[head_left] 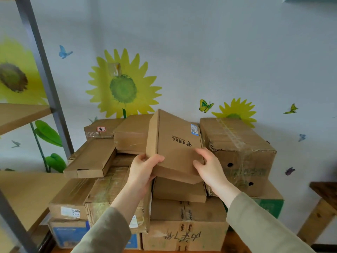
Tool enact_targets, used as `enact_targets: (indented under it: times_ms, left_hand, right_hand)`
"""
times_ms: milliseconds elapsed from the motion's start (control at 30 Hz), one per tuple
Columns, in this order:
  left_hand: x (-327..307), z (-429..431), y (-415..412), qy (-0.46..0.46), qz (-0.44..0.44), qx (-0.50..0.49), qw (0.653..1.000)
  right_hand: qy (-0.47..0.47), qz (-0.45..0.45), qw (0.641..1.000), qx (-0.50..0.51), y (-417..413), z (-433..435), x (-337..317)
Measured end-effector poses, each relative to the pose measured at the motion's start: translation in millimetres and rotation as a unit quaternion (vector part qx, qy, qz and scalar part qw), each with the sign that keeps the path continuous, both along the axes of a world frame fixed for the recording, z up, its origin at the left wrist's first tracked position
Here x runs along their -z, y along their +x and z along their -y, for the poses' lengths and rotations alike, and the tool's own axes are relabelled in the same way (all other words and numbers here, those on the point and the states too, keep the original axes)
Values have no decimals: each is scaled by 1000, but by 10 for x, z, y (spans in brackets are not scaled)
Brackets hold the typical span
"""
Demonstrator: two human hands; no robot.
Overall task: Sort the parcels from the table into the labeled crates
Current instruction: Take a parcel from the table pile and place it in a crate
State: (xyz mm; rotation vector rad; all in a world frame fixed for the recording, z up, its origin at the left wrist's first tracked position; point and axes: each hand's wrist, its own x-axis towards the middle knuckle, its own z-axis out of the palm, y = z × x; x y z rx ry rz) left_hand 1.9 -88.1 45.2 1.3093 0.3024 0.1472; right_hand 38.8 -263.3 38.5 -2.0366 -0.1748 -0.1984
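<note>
Cardboard, brown corrugated, flat mailer box (175,143) with a printed logo and a small blue-and-white label at its far right corner; it is held tilted, far end raised, over the middle of the stack of parcels (116,194), its near edge just above a smaller flat box (179,189), contact there unclear. Left hand (144,168) grips the near left corner, thumb on the top face, fingers curled under. Right hand (207,165) pinches the near right edge, fingers on top, thumb at the edge below. Judged light and stiff: thin walls, shallow depth, faces uncrushed; surface looks matte, so slip risk seems low. Best hold seems the two long edges or near corners, as now; the broad face could dent under pressure. Neighbours close: a taped carton (237,148) just right, an open-ended flat box (89,159) left. Stack sits on a wooden table (235,243). Metal shelf rack (45,70) left, wooden bench (322,207) right, wall (200,52) with sunflower decals behind. No labeled crates in view
</note>
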Motion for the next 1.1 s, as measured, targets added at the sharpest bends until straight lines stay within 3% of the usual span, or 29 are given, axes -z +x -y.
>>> enact_targets:
  times_ms: [67,233,367,567,700,867,1100]
  left_hand:
    - [-50,92,4,82,26,-26,996]
    - [-186,257,-47,187,92,-22,978]
    - [-227,323,-61,168,127,21,977]
    - [-300,270,-3,157,141,42,977]
    - [-261,295,15,145,147,48,977]
    - [-271,375,3,123,153,14,980]
    - [-271,349,86,280,167,54,944]
  right_hand:
    - [-24,18,999,-28,-2,-109,-93]
    - [67,-40,993,-89,-43,-289,-319]
    - [104,-15,987,-125,-44,-310,-456]
    - [51,44,994,-85,7,-243,-433]
    - [65,52,995,-63,5,-256,-432]
    - [252,-5,966,-59,-4,-226,-473]
    - [433,-110,890,-95,48,-132,-376]
